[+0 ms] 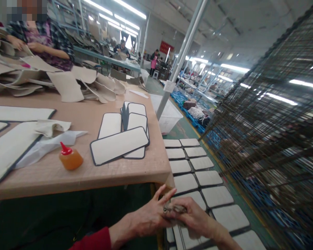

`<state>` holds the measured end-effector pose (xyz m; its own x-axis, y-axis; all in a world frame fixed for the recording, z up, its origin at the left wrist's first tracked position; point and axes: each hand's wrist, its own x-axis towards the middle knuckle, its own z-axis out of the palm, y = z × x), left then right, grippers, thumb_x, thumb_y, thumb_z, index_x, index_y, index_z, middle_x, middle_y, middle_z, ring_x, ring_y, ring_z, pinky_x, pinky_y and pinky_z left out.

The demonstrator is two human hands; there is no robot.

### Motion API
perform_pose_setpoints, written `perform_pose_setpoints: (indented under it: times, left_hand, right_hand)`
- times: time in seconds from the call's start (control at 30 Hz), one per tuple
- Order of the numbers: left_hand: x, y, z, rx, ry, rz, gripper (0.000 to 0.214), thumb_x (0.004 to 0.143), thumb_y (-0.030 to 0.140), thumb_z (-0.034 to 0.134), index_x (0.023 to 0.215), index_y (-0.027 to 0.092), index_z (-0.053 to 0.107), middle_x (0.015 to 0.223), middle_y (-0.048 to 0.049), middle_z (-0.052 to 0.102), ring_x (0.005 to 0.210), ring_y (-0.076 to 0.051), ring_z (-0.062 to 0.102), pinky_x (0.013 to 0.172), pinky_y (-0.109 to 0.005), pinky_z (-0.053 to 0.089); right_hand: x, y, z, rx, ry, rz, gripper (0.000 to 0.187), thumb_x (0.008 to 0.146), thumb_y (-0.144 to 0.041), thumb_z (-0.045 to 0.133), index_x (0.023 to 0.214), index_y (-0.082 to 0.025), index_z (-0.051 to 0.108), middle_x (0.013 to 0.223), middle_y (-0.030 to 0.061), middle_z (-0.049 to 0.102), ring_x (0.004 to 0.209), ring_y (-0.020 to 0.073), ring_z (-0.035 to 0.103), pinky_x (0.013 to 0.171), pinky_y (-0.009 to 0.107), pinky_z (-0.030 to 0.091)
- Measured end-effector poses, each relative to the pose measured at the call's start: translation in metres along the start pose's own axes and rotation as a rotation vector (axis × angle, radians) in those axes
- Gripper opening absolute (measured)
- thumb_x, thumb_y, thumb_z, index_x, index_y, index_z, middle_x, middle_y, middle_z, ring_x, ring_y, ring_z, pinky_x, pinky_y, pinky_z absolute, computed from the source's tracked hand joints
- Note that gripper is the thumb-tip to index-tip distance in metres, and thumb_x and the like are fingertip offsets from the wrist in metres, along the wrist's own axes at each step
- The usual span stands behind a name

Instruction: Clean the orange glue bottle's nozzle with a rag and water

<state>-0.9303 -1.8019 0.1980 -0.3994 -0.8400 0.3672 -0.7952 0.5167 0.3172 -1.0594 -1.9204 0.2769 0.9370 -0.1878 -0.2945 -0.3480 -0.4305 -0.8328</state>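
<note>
My left hand (148, 215) is held past the table's front corner, its index and middle fingers stretched out and apart. Against its fingers my right hand (195, 215) presses a small crumpled brownish cloth (178, 208), closed around it. Part of the cloth and the lower fingers of my left hand are hidden where the two hands meet. Below and behind the hands lie rows of pale rectangular pads with dark edging (189, 183). On the table, nearest the hands, rests a loose pile of dark-edged pale pads (120, 146).
A bottle of orange liquid with a red nozzle (71, 159) stands on the brown-covered table (114, 178). Beige pieces (67, 86) are heaped at the back, where a co-worker (41, 41) handles one. A metal pole (169, 86), white bin (167, 114) and wire rack (271, 104) stand beyond.
</note>
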Motion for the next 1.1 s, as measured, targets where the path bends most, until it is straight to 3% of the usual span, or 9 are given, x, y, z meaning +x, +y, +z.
perform_pose_setpoints:
  times: [0.13,0.37,0.5,0.57,0.67,0.77,0.9,0.97,1.1]
  left_hand:
    - [-0.002,0.012,-0.006,-0.018,0.005,0.032,0.028,0.083,0.019,0.048,0.109,0.027,0.057,0.143,0.003,0.038,0.138,-0.032,-0.003,0.108,-0.061,0.009]
    - [-0.007,0.016,0.004,-0.066,0.03,0.003,0.032,0.079,0.019,0.052,0.109,0.029,0.058,0.145,0.0051,0.035,0.137,-0.035,-0.007,0.107,-0.063,0.008]
    - [0.0,0.014,0.005,-0.126,-0.005,-0.013,0.032,0.08,0.02,0.051,0.11,0.03,0.059,0.144,0.0021,0.036,0.138,-0.032,-0.003,0.108,-0.061,0.01]
    - [0.003,0.013,0.003,-0.163,-0.007,-0.038,0.037,0.081,0.02,0.05,0.116,0.03,0.056,0.146,0.0003,0.032,0.138,-0.032,0.0,0.107,-0.061,0.012]
    - [0.0,0.009,-0.004,-0.2,-0.015,-0.055,0.048,0.079,0.015,0.052,0.123,0.033,0.049,0.146,0.0013,0.033,0.138,-0.032,0.0,0.107,-0.062,0.011]
    - [-0.009,0.003,-0.01,-0.208,0.034,-0.192,0.049,0.076,0.009,0.054,0.12,0.032,0.053,0.147,-0.0005,0.031,0.138,-0.034,0.002,0.105,-0.063,0.015]
    - [-0.008,-0.006,-0.012,-0.181,0.129,-0.326,0.051,0.075,0.017,0.063,0.122,0.032,0.052,0.153,-0.0068,0.011,0.137,-0.04,0.001,0.102,-0.063,0.022]
    - [-0.003,-0.008,-0.009,-0.123,0.149,-0.291,0.048,0.074,0.023,0.066,0.119,0.032,0.053,0.153,-0.0062,0.007,0.136,-0.041,-0.003,0.102,-0.065,0.018]
    - [0.004,-0.008,-0.003,-0.019,0.18,-0.192,0.027,0.079,0.024,0.06,0.105,0.033,0.061,0.153,-0.0002,0.005,0.136,-0.041,-0.003,0.104,-0.064,0.012]
  right_hand:
    - [-0.012,-0.003,0.001,-0.01,-0.017,0.033,0.034,0.079,-0.041,0.058,0.056,-0.016,0.058,0.054,-0.0061,0.037,0.054,0.0084,0.031,0.053,0.021,0.027]
    - [-0.017,0.003,-0.007,-0.013,0.089,0.091,0.031,0.076,-0.045,0.059,0.066,-0.016,0.063,0.059,-0.003,0.048,0.057,0.0108,0.039,0.054,0.022,0.03]
    - [-0.005,0.002,0.001,-0.041,-0.078,0.031,0.038,0.087,-0.042,0.042,0.065,-0.018,0.06,0.059,-0.0029,0.048,0.056,0.011,0.038,0.055,0.022,0.032]
    - [0.0,0.0,0.007,-0.078,-0.077,-0.01,0.039,0.088,-0.039,0.039,0.061,-0.018,0.057,0.058,-0.0033,0.047,0.056,0.0108,0.038,0.057,0.022,0.033]
    - [-0.005,0.001,0.003,-0.117,0.008,-0.055,0.037,0.087,-0.039,0.043,0.059,-0.018,0.058,0.058,-0.0026,0.051,0.058,0.0117,0.042,0.059,0.024,0.034]
    - [-0.016,0.004,-0.016,-0.085,0.161,0.024,0.035,0.084,-0.044,0.047,0.066,-0.019,0.063,0.063,0.0006,0.059,0.061,0.015,0.051,0.06,0.025,0.038]
    - [-0.014,0.002,-0.017,-0.004,0.454,0.085,0.034,0.084,-0.047,0.047,0.095,-0.02,0.064,0.087,0.0062,0.066,0.086,0.0212,0.059,0.077,0.028,0.043]
    - [-0.006,0.0,-0.002,-0.054,0.397,0.043,0.033,0.085,-0.043,0.046,0.099,-0.02,0.063,0.091,0.0069,0.066,0.089,0.0212,0.058,0.079,0.028,0.042]
    - [-0.001,-0.003,0.022,-0.142,0.185,-0.065,0.024,0.086,-0.033,0.046,0.084,-0.017,0.064,0.082,0.0053,0.065,0.075,0.0178,0.056,0.068,0.026,0.041]
